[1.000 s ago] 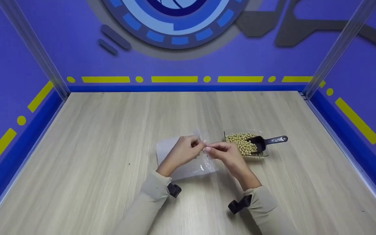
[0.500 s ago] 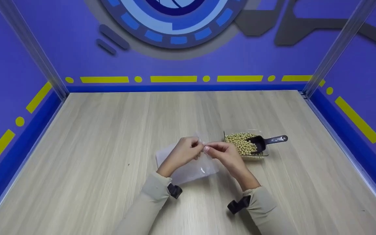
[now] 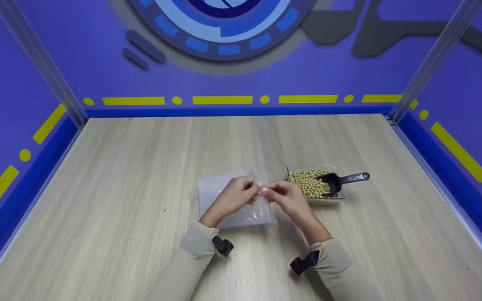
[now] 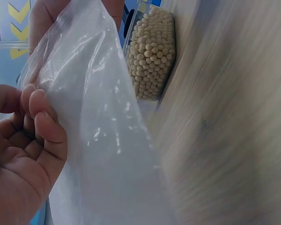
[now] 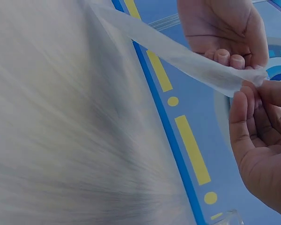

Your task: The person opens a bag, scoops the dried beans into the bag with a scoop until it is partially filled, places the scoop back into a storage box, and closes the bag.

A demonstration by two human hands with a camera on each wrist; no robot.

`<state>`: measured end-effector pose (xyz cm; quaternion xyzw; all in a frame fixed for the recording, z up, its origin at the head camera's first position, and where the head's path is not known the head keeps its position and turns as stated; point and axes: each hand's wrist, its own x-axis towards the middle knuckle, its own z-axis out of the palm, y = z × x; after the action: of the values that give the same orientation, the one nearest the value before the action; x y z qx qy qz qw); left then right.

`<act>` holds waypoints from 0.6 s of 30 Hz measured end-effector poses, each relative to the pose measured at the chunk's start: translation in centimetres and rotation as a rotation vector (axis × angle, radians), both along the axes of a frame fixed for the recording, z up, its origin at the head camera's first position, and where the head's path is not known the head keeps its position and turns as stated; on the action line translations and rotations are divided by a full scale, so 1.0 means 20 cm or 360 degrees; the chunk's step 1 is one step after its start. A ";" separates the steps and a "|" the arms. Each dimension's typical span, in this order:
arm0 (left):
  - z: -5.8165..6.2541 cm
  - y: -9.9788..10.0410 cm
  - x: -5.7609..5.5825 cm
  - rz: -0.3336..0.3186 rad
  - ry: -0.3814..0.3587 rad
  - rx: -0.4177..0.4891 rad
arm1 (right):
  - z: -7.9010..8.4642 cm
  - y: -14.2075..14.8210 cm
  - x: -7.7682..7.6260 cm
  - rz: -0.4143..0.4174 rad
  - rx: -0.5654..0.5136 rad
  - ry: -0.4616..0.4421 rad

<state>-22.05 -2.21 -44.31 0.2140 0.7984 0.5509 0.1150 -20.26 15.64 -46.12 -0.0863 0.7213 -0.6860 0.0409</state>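
Observation:
Both hands meet at the upper edge of a clear plastic bag, which hangs flat and shiny below them. Thumb and fingertips of my left hand pinch that edge. Right beside it, my right hand pinches the same edge between thumb and forefinger. From the left wrist the bag spreads wide with creases near the top, the left hand curled at its edge. The right wrist view has the bag nearly edge-on, running to the fingertips of the right hand.
Just right of the right hand stands a clear container of round, pale yellow beans. A black scoop rests in it, handle pointing right. Purple-blue panels enclose the wooden table at the back and sides.
The hands stay almost in place, pinching the bag's edge. The lower part of the bag has swung slightly, its right corner now a little farther left. Container and scoop have not moved.

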 end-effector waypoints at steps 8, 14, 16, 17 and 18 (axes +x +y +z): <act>-0.02 0.00 0.00 0.0008 -0.0001 0.0059 | 0.00 -0.02 0.00 -0.0124 0.0075 -0.0026; -0.03 0.00 0.00 0.0005 0.0007 0.0063 | 0.00 -0.02 0.01 -0.0108 0.0100 -0.0004; -0.03 0.00 0.00 -0.0002 0.0007 0.0064 | 0.00 -0.01 0.01 -0.0091 0.0108 0.0010; -0.03 0.00 0.00 -0.0006 0.0006 0.0063 | 0.00 -0.01 0.00 -0.0080 0.0107 0.0018; -0.03 0.00 0.00 -0.0011 0.0005 0.0064 | 0.00 -0.01 0.00 -0.0068 0.0104 0.0025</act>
<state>-22.09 -2.21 -44.93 0.2199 0.7866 0.5661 0.1113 -20.18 15.49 -46.17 -0.0749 0.7452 -0.6622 0.0234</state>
